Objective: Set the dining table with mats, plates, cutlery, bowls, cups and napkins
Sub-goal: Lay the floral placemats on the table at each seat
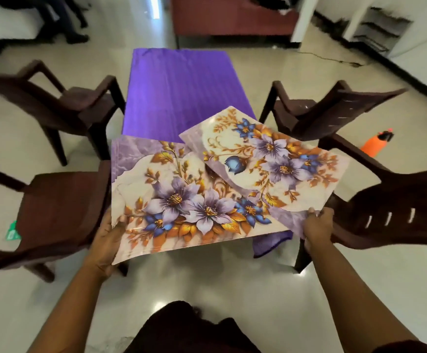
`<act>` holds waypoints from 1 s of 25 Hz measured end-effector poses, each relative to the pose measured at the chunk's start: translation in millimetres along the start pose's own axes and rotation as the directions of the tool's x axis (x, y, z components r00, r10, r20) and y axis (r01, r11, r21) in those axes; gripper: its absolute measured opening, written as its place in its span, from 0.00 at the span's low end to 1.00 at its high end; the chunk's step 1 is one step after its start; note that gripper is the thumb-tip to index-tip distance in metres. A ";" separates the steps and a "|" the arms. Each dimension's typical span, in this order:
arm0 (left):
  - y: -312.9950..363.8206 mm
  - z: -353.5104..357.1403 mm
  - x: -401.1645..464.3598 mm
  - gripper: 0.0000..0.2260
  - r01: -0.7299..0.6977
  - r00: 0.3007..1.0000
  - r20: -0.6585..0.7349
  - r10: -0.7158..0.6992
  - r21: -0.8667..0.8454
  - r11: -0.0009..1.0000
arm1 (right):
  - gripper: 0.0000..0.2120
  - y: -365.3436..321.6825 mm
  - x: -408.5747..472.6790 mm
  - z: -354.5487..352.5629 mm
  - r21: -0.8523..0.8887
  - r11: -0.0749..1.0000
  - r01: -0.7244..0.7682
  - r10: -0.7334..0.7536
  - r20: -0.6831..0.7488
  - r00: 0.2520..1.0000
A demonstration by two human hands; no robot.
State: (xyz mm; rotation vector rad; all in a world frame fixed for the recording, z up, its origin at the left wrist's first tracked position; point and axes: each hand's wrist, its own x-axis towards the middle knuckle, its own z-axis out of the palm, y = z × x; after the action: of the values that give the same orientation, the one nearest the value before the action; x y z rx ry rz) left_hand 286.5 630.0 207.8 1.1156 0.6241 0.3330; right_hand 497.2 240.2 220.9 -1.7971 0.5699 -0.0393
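A stack of floral place mats, purple and gold flowers on a pale ground, is held over the near end of the table. My left hand grips the stack's near left corner. My right hand pinches the near corner of a single floral mat, which is lifted off the stack and turned to the right, overlapping it. The table wears a purple cloth with nothing on its far part.
Dark brown plastic chairs stand around the table: two on the left and two on the right. An orange bottle lies on the glossy floor at the right. A maroon sofa stands beyond the table.
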 end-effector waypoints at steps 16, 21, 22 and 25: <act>62.7 -145.6 -61.0 0.23 -0.448 0.734 -0.570 0.369 0.003 0.894 | 0.19 -12.2 -120.7 204.7 0.366 0.814 -0.450 0.226 0.514 0.828; 96.8 -151.1 -22.1 0.24 -0.515 0.658 -0.643 0.392 -0.004 0.857 | 0.26 4.3 -168.7 250.0 0.332 0.811 -0.482 0.255 0.541 0.801; 102.4 -149.8 -17.0 0.24 -0.528 0.660 -0.633 0.406 -0.006 0.849 | 0.27 7.8 -176.0 256.4 0.311 0.821 -0.478 0.260 0.541 0.800; 118.7 -150.3 2.2 0.24 -0.534 0.669 -0.626 0.402 -0.027 0.845 | 0.27 20.6 -191.8 280.2 0.196 0.846 -0.495 0.320 0.556 0.767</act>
State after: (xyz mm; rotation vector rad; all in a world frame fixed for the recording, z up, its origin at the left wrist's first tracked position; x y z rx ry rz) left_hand 202.0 790.0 270.6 0.9438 0.8259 1.2262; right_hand 409.0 564.0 165.6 -1.2393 0.5272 0.6003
